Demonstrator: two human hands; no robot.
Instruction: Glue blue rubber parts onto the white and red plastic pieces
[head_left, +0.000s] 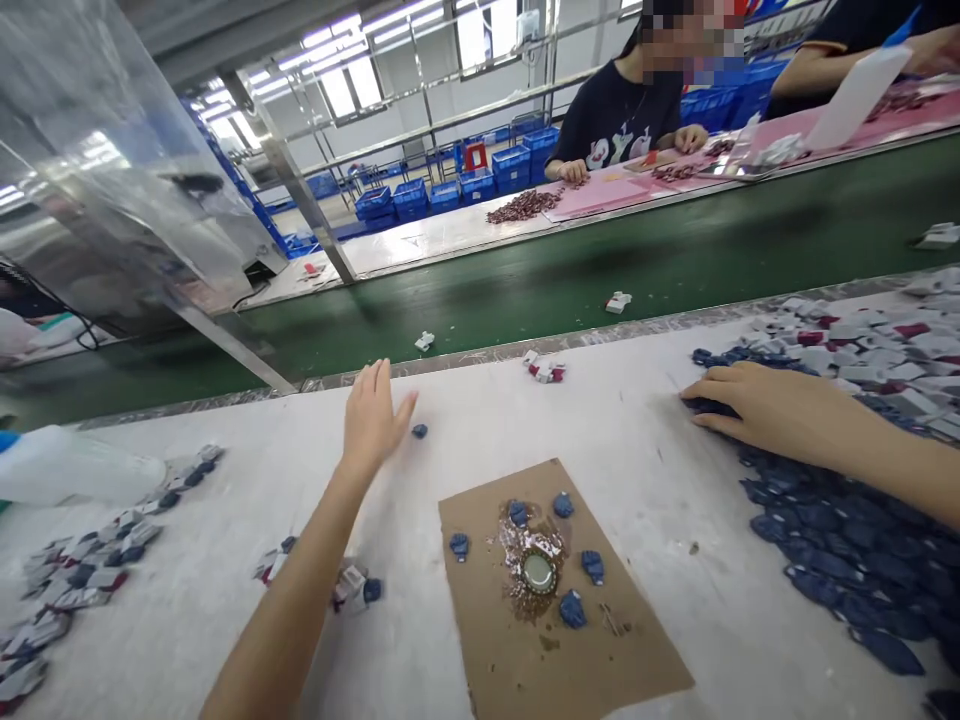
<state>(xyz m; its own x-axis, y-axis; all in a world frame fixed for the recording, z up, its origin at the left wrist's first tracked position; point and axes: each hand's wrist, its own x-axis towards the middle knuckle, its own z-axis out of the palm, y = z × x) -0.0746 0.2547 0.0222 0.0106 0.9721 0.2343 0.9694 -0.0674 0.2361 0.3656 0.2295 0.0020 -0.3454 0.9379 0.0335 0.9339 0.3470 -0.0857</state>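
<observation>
One small dark blue plastic piece (419, 431) lies all alone on the white table top (637, 450). A big heap of the same dark blue plastic pieces (825, 520) lies spread out low, well off to its right.

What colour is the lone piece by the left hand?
The piece is dark blue; head view.

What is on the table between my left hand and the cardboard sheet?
In the head view, one small blue piece lies just beside the left hand; the rest of the white table up to the cardboard sheet is bare.
</observation>
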